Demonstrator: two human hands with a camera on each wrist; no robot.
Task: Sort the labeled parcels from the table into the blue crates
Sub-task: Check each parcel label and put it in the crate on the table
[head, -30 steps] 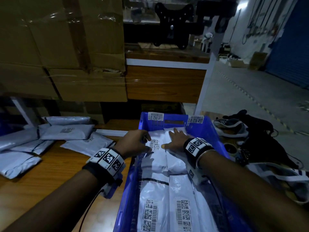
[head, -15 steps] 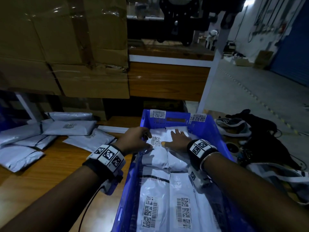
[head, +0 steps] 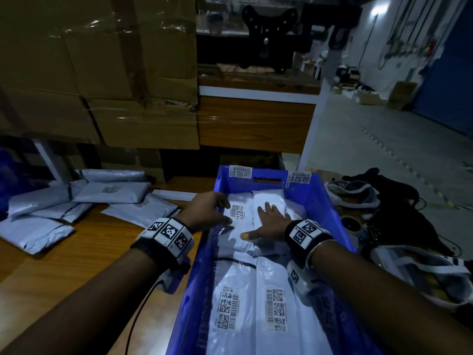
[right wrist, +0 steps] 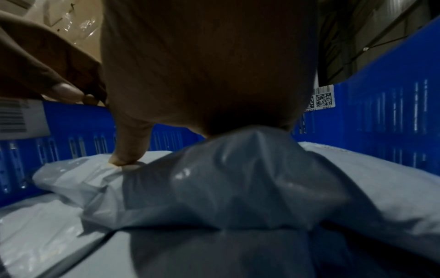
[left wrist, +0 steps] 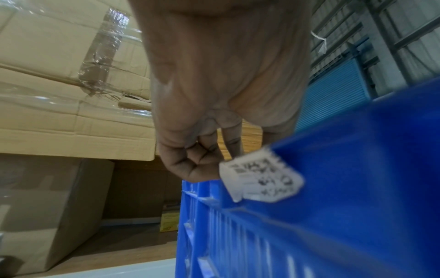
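Blue plastic crate [head: 320, 201] fills the lower middle of the head view, its near end cut off by the frame edge; white labeled parcels [head: 245, 298] lie flat inside. Right hand [head: 271, 216] rests palm down, fingers spread straight, on the top parcel [head: 268, 201] at the far end. Left hand [head: 207, 211] sits at the crate's left rim; fingertips touch a labeled parcel [head: 238, 213], grip unclear from here. More grey parcels [head: 112, 192] lie on the wooden table [head: 76, 272] to the left. Left wrist view: blurred; 1 finger curled, others dropping behind the crate wall [left wrist: 333, 206], tips hidden. Cannot tell what they hold. Right wrist view: palm [right wrist: 209, 65] blocks most fingers; thumb [right wrist: 131, 143] presses straight down on crumpled grey plastic [right wrist: 238, 178].
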